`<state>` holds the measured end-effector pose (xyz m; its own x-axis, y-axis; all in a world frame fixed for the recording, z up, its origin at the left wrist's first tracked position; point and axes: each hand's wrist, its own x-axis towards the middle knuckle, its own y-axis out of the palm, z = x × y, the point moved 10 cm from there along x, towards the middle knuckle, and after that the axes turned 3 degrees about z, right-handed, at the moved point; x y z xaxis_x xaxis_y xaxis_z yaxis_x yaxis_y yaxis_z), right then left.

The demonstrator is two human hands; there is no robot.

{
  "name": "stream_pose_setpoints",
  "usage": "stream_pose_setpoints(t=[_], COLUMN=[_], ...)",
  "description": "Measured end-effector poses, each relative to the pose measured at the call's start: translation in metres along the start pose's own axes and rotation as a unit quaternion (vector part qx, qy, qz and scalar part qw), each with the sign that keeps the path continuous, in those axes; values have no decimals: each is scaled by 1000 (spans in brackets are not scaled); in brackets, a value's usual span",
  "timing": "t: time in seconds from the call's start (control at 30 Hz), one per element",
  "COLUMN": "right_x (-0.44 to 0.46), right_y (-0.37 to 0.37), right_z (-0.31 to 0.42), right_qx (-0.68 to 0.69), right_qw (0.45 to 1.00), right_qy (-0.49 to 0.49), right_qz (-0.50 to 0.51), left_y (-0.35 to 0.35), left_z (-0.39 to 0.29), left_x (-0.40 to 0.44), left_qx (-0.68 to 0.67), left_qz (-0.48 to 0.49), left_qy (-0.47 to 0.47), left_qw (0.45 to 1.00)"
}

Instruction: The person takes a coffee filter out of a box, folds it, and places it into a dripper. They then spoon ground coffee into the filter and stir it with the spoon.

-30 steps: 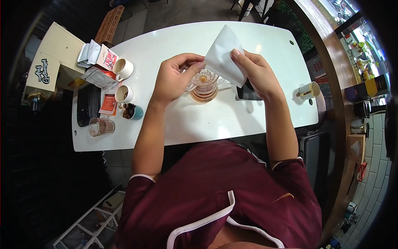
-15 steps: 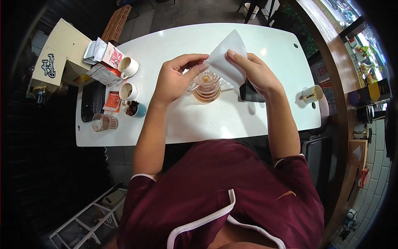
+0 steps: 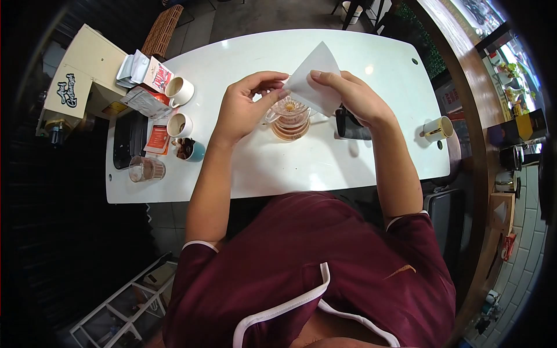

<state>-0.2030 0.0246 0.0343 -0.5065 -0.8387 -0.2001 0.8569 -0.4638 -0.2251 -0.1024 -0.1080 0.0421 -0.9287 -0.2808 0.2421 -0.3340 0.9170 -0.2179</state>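
A white cone-shaped paper coffee filter (image 3: pixel 315 84) is held up between my two hands, its point toward the far side of the table. My right hand (image 3: pixel 357 98) grips its right side, thumb across the near face and fingers behind. At the left edge, my left hand (image 3: pixel 243 107) pinches the paper between thumb and fingers. Just below the filter stands a clear ribbed coffee dripper (image 3: pixel 288 109) on a glass server (image 3: pixel 290 132), partly hidden by the paper and my left hand. A black object (image 3: pixel 351 127), partly covered by my right hand, rests to the right.
On the white table (image 3: pixel 278 174), a white mug (image 3: pixel 179 91), a second cup (image 3: pixel 179 125), a blue cup (image 3: pixel 194 151) and a clear glass (image 3: pixel 146 169) stand left, near coffee bags (image 3: pixel 145 103) and a cream machine (image 3: pixel 84 69). A patterned mug (image 3: pixel 437 130) sits at the right edge.
The filter has shifted slightly left and turned a little, with my right hand moving along with it. My left hand keeps its pinch at the paper's edge.
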Motion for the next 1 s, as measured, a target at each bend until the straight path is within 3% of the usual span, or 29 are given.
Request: stream_pose_setpoints(t=[0.17,0.27,0.37,0.47,0.57,0.7,0.77,0.87,1.0], right_x=[4,1,16,13,13,11,17,9,22], right_y=[-3,-3,-8,-8,-8,-3,0,4,3], right_z=[13,18,11,13,10,10,0,16,1], right_qx=[-10,-38,-79,-89,-79,-20,48,-13,16], right_qw=[998,998,991,992,990,996,998,999,999], right_qy=[-48,-28,-72,-38,-38,-29,-2,-37,-44], right_qz=[-36,-42,-80,-86,-113,-79,-36,-12,24], left_y=[-6,-5,-5,-7,-12,-12,-6,-3,-4], left_z=[4,-1,11,19,15,14,4,1,4], left_x=[3,2,4,5,5,4,2,1,2], left_qx=[61,101,91,97,63,80,125,143,122], left_qz=[-30,-18,-2,10,-13,13,47,59,36], left_qy=[6,13,-9,-43,-17,-15,47,55,51], left_qw=[998,995,996,994,998,997,990,987,991])
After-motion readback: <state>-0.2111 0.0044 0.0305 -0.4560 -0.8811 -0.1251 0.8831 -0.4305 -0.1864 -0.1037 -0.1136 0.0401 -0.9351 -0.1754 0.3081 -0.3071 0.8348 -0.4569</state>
